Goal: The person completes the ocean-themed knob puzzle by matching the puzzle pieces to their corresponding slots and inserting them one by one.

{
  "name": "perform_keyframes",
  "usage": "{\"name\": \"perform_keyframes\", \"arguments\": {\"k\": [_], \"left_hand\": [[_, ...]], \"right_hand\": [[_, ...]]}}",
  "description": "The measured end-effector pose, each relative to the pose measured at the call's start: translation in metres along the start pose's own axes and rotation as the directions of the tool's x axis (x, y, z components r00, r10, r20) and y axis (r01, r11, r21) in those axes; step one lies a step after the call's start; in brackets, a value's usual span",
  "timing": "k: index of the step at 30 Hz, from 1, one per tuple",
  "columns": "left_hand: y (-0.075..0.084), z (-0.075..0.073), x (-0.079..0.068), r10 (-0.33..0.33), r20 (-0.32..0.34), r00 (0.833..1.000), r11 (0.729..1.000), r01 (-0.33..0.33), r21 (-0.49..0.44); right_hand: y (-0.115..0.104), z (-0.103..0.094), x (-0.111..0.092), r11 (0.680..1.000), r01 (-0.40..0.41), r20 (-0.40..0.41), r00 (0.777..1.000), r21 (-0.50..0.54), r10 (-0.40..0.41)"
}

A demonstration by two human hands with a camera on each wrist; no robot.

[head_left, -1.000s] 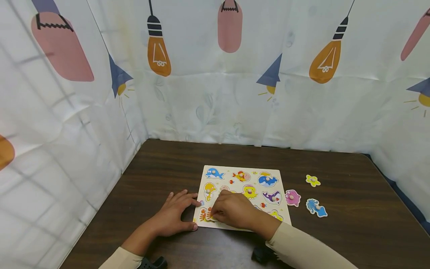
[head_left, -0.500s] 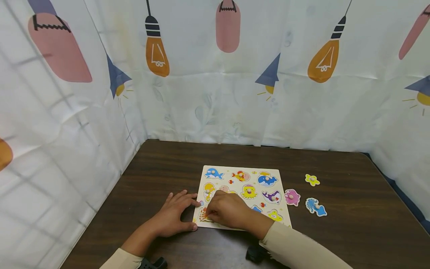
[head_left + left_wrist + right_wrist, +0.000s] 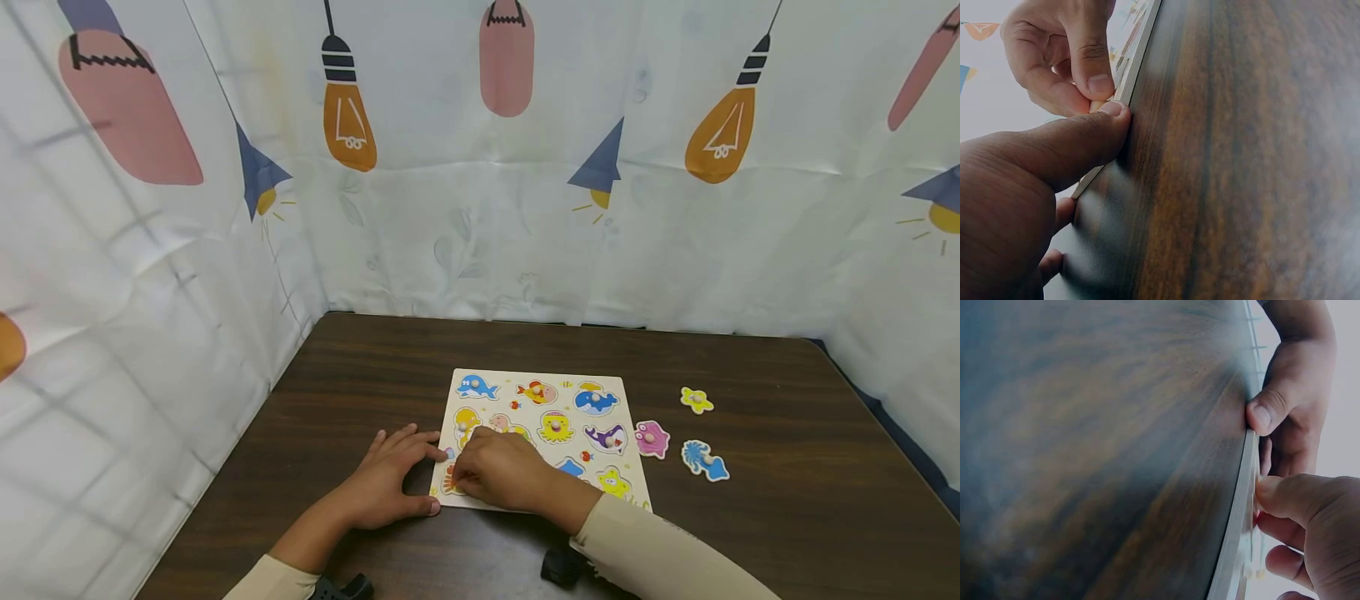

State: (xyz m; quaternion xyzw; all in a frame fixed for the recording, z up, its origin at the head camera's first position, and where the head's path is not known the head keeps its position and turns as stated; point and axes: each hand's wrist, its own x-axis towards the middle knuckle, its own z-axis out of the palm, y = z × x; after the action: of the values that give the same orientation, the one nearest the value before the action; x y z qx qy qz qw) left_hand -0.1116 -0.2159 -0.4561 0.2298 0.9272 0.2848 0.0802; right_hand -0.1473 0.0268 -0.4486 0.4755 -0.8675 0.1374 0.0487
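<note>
A cream wooden peg puzzle board with sea-animal pieces lies on the table. My left hand rests at its left side, fingers spread, fingertips touching the left edge and thumb at the near corner. Over the lower left of the board, my right hand pinches the small knob of an orange crab puzzle piece. That piece is mostly hidden behind the fingers in the head view. In the left wrist view, the right thumb and finger meet on a wooden knob close beside the left thumb.
Right of the board lie a yellow star piece, a pink fish piece touching the board's edge, and a blue squid piece. The dark brown wooden table is enclosed by a white printed curtain.
My right hand has shifted slightly left over the crab piece, covering more of it and uncovering part of a blue piece. The left hand stays at the board's edge.
</note>
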Motion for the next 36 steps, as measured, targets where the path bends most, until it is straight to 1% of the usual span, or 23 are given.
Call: {"name": "perform_keyframes", "arguments": {"k": [7, 14, 25, 33, 36], "left_hand": [[0.000, 0.000, 0.001, -0.008, 0.005, 1.000, 1.000, 0.008, 0.003], [-0.001, 0.001, 0.002, -0.018, 0.001, 1.000, 1.000, 0.018, 0.015], [-0.002, 0.002, 0.004, -0.025, 0.009, 1.000, 0.999, 0.024, 0.041], [-0.001, 0.001, 0.004, -0.028, 0.010, 1.000, 0.999, 0.028, 0.038], [-0.001, 0.002, 0.004, -0.031, 0.011, 0.999, 0.999, 0.030, 0.040]], "right_hand": [[0.002, -0.001, -0.003, 1.000, -0.025, 0.021, 0.999, -0.005, 0.025], [0.008, -0.005, -0.016, 0.999, -0.044, 0.038, 0.998, -0.001, 0.044], [0.026, -0.017, -0.047, 0.999, -0.034, -0.018, 0.999, -0.002, 0.034], [0.040, -0.027, -0.072, 0.998, -0.058, -0.060, 0.996, 0.017, 0.059], [0.046, -0.030, -0.081, 0.997, -0.081, -0.064, 0.995, 0.021, 0.082]]}}
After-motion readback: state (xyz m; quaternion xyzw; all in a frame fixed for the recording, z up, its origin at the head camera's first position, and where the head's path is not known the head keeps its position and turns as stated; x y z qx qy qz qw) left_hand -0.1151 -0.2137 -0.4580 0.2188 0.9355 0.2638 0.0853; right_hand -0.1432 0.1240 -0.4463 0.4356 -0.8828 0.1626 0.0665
